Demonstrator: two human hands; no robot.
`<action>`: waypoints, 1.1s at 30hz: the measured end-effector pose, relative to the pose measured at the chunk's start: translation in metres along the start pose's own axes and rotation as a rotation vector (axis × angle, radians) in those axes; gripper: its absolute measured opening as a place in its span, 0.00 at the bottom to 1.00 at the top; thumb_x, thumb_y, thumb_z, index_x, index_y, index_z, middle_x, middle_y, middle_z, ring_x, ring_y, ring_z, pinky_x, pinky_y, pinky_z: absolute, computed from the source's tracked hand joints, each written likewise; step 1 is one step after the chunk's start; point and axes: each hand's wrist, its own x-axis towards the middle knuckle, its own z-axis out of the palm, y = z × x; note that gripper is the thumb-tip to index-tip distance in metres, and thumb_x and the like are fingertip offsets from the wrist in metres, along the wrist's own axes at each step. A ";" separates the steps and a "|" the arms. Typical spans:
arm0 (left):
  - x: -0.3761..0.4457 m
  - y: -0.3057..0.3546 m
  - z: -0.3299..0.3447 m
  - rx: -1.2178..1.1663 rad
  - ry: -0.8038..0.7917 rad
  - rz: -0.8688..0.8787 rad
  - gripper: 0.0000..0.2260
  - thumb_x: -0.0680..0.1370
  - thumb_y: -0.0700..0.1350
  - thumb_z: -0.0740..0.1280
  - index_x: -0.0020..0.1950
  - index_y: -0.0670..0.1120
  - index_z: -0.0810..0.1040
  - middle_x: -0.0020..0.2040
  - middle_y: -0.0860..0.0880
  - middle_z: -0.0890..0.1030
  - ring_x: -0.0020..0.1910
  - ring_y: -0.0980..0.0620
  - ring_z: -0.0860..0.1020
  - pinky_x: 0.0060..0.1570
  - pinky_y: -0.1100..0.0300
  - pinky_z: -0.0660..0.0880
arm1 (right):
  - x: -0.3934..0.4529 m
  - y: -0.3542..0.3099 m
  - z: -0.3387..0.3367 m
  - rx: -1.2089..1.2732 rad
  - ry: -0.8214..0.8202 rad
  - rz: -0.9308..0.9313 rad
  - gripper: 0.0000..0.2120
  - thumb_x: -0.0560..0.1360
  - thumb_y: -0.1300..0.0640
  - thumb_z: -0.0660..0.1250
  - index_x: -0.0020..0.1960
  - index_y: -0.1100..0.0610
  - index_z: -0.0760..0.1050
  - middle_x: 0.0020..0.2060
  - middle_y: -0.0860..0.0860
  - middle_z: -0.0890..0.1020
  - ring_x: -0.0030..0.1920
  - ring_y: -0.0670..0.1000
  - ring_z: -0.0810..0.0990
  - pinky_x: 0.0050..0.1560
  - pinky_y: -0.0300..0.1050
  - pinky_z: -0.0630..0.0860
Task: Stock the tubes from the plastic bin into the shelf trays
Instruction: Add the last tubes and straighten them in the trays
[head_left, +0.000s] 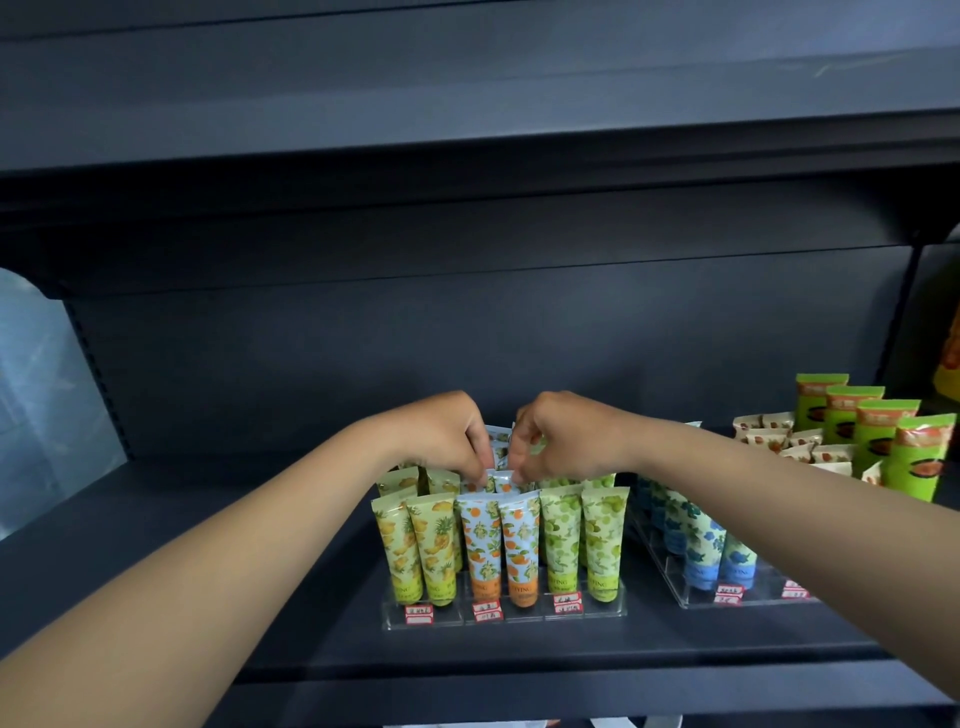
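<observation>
A: Why do our left hand (441, 436) and right hand (561, 436) pinch the orange-print tubes (500, 480)?

B: To seat them upright, crimped ends topmost, in the clear tray (504, 616) just below our fingertips.

My hands crowd the middle rows of the clear tray (504, 616). The dark shelf (208, 519) lies bare toward its left edge; blue tubes (696, 540) and green tubes (878, 441) block the right.

dark grey shelf (208, 519): matt painted metal
clear display tray (504, 616): glossy transparent plastic
fruit-printed tubes (519, 551): smooth, satin plastic
</observation>
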 end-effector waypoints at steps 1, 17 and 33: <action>0.000 0.000 0.000 0.003 -0.002 0.000 0.05 0.70 0.39 0.74 0.45 0.45 0.85 0.29 0.61 0.78 0.32 0.63 0.74 0.38 0.68 0.69 | 0.000 0.000 0.001 -0.002 0.001 0.001 0.06 0.70 0.53 0.73 0.46 0.54 0.83 0.46 0.46 0.83 0.49 0.45 0.78 0.49 0.39 0.74; 0.003 0.001 0.003 0.119 0.062 0.017 0.04 0.70 0.40 0.73 0.44 0.46 0.84 0.29 0.62 0.75 0.29 0.64 0.72 0.30 0.71 0.67 | -0.001 -0.002 0.002 -0.020 0.004 -0.029 0.02 0.71 0.56 0.72 0.40 0.51 0.83 0.43 0.47 0.84 0.45 0.45 0.79 0.48 0.40 0.75; 0.005 0.000 0.003 0.087 0.032 0.013 0.03 0.69 0.40 0.74 0.42 0.46 0.84 0.31 0.60 0.77 0.32 0.62 0.74 0.34 0.67 0.69 | 0.003 0.003 0.004 -0.036 -0.003 -0.017 0.07 0.69 0.51 0.74 0.40 0.54 0.82 0.43 0.50 0.83 0.45 0.47 0.80 0.46 0.43 0.76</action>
